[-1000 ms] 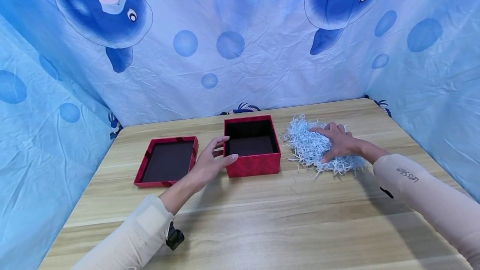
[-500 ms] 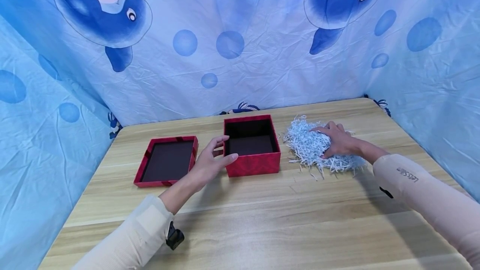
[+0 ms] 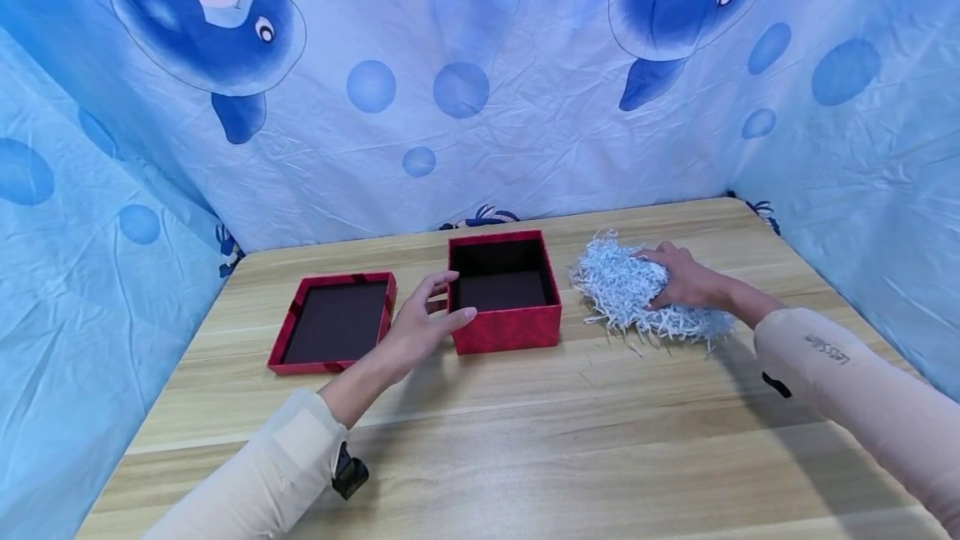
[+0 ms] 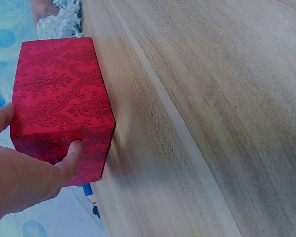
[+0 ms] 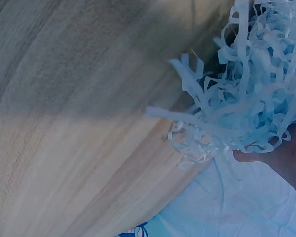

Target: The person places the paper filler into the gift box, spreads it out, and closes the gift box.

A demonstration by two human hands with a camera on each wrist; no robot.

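a wood-grain table (image 3: 525, 457) is supporting three items. a red box (image 3: 510, 332) is standing against the fingers of the left hand (image 3: 417, 332); a red lid (image 3: 337, 323) is lying inside-up, left of them; shredded paper (image 3: 618, 277) is lying beneath the fingers of the right hand (image 3: 686, 280).

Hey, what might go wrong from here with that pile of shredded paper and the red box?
Scattering: strands stick out loosely from the shredded paper at the right hand, so some could drop onto the table if it's lifted.

Sliding: the left hand touches only the left side of the red box, so a bump might shift it.

Knocking: the lid lies close by the left hand and could get nudged.
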